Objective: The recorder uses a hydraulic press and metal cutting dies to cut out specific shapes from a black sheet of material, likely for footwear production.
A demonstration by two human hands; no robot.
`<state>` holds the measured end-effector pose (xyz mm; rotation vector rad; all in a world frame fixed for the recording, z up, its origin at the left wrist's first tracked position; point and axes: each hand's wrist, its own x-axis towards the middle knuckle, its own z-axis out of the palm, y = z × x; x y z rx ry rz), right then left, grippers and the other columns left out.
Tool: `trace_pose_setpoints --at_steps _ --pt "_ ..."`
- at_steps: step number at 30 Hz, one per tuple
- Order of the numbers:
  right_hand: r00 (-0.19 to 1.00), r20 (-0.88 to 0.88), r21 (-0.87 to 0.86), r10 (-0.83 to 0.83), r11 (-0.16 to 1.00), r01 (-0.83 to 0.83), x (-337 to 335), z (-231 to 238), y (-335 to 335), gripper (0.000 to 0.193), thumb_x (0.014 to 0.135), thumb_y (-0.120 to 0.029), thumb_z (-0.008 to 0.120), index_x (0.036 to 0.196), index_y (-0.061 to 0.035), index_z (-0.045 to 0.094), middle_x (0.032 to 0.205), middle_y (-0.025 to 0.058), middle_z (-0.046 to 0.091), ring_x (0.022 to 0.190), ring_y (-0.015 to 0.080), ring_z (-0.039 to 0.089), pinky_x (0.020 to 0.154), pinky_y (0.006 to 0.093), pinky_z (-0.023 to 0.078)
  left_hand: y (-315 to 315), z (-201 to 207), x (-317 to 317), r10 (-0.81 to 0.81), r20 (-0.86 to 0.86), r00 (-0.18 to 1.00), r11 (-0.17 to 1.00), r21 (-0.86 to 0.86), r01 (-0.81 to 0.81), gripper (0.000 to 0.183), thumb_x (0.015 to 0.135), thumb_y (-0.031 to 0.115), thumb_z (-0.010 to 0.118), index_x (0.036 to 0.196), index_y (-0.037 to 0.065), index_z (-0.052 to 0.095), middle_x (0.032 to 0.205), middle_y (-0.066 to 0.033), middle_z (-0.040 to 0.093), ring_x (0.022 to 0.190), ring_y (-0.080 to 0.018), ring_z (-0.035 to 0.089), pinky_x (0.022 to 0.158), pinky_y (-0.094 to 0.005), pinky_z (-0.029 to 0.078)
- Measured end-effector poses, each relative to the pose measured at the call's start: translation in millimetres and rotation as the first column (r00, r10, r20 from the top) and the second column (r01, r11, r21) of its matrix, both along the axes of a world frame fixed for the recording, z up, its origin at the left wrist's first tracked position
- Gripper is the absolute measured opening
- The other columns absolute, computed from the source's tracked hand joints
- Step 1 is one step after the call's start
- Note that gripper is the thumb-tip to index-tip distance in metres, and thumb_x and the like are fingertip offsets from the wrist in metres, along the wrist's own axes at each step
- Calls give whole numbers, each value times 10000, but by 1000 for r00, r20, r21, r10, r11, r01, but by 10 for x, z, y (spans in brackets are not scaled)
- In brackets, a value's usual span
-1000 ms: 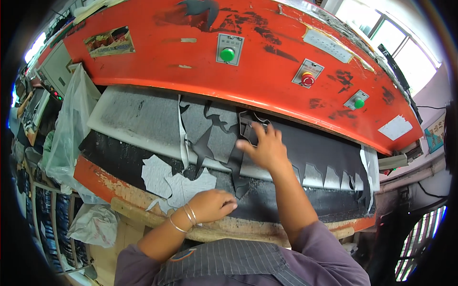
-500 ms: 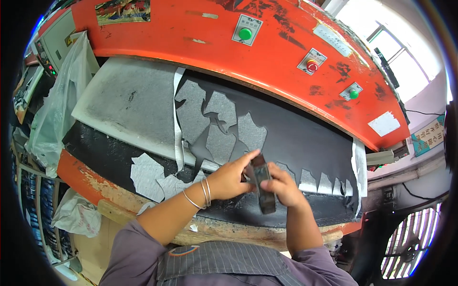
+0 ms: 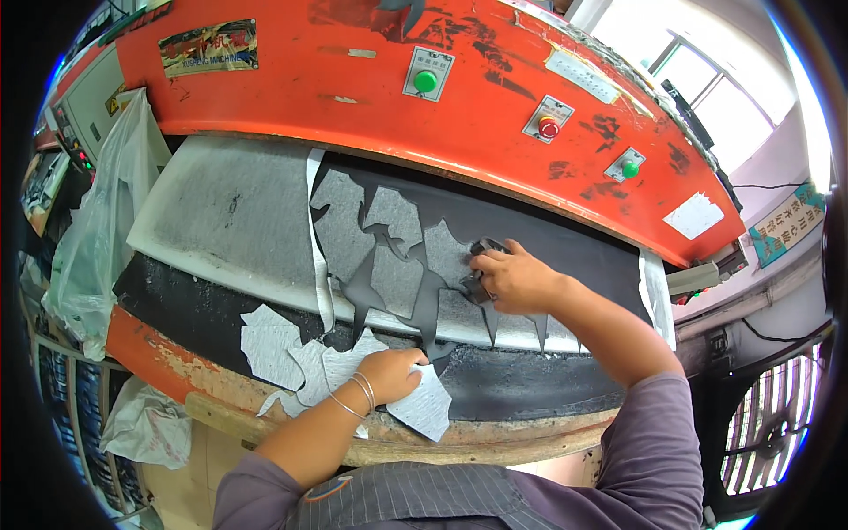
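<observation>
My right hand (image 3: 523, 281) is closed around a dark metal cutting die (image 3: 486, 246), which stands on the black sheet material (image 3: 565, 252) beside a cut-out gap. Lower down, my left hand (image 3: 395, 375) pinches a pale grey cut piece (image 3: 426, 408) that hangs over the table's front edge. Several similar pieces (image 3: 269, 346) lie in an overlapping heap to the left of that hand. Jagged cut-outs in the sheet show the light grey pad (image 3: 243, 199) underneath. My right hand hides part of the die.
The orange press beam (image 3: 327, 88) spans the far side, with green buttons (image 3: 426, 81) and a red button (image 3: 548, 127). A wooden rail (image 3: 212, 413) runs along the front edge. Clear plastic sheeting (image 3: 102, 230) hangs at the left, with a white bag (image 3: 148, 424) below it.
Both hands were together at the die over the near edge. The right hand has carried it away onto the sheet; the left hand has moved left and down with a cut piece.
</observation>
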<state>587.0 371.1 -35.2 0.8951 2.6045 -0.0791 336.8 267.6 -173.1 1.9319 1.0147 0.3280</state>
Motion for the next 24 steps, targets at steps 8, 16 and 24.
trace_pose_setpoints --at_steps 8,16,24 --pt "987 -141 391 -82 911 132 392 -743 -305 282 868 -271 592 1088 -129 695 1440 152 402 1384 300 311 1101 599 206 -23 4 136 49 -127 991 993 116 -34 247 840 316 608 1030 160 634 929 -68 668 831 -282 659 703 -410 518" --pt "212 -775 -208 -596 557 804 88 -1329 -231 359 760 -287 713 980 -16 628 1243 306 544 1252 411 469 1097 509 295 72 218 188 248 211 945 941 179 -287 281 807 247 677 1032 84 635 958 -112 613 932 -286 620 789 -396 510" --pt "418 -810 -146 -410 833 533 394 -1190 1066 267 732 -28 633 990 -30 562 1200 269 576 1289 361 445 1134 454 292 1700 132 529 364 190 912 789 458 -410 353 782 118 595 1119 38 527 1094 -166 611 1081 -331 557 959 -442 394"
